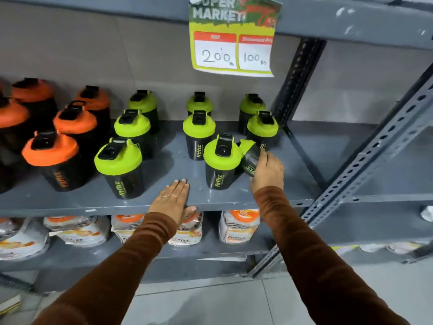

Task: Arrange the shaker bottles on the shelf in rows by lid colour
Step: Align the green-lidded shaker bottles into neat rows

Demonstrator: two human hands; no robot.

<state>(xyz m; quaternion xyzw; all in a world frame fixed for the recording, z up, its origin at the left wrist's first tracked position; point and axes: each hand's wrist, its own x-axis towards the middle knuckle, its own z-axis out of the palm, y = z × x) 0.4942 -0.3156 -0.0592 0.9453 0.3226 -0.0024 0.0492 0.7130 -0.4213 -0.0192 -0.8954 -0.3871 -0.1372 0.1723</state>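
Note:
Black shaker bottles stand on the grey shelf [293, 174]. Several orange-lidded ones [50, 148] fill the left side. Green-lidded ones stand in rows to the right, among them a front one [118, 158] and another [221, 156]. My right hand [267, 172] grips a tilted green-lidded bottle [250, 158], its lid leaning left against the upright bottle. My left hand [174, 200] lies flat on the shelf's front edge, fingers together, holding nothing.
A price sign [234, 36] hangs from the shelf above. Perforated grey uprights [365, 160] stand at the right. Food packets [239, 226] fill the lower shelf. Bare shelf surface lies between the green rows and at the far right.

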